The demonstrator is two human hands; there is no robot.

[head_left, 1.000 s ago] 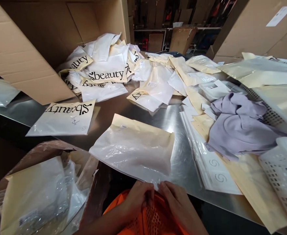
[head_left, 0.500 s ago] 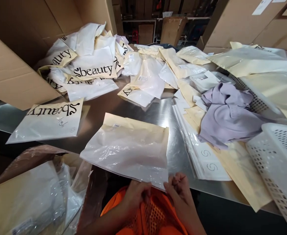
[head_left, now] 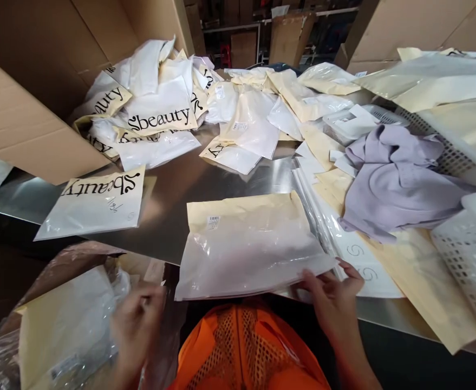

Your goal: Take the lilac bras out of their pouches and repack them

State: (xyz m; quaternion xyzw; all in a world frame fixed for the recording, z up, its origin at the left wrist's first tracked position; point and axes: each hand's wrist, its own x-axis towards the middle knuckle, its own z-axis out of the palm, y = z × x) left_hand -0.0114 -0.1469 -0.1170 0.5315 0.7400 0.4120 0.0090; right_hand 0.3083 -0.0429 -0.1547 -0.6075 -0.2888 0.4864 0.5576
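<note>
A steel table (head_left: 229, 187) is strewn with cream packets. One sealed packet (head_left: 249, 246) lies flat at its near edge, beside a lilac garment (head_left: 400, 181). Its near right corner is pinched by the right hand (head_left: 335, 295), fingers clamped. The left hand (head_left: 134, 319) is blurred; its fingers cannot be told.

The packet (head_left: 249, 246) at the near edge is cream along its top with a milky, glossy white face and a small white barcode label (head_left: 213, 220). The desk (head_left: 205, 184) is bare silver metal. The flat bag (head_left: 95, 203) to the left is white with black "Sbeauty" lettering. The crumpled cloth (head_left: 396, 184) is pale lilac. The basket (head_left: 469, 254) is white, pierced with small square holes. The mesh vest (head_left: 246, 352) is bright orange. The box (head_left: 30, 92) is plain brown cardboard.
</note>
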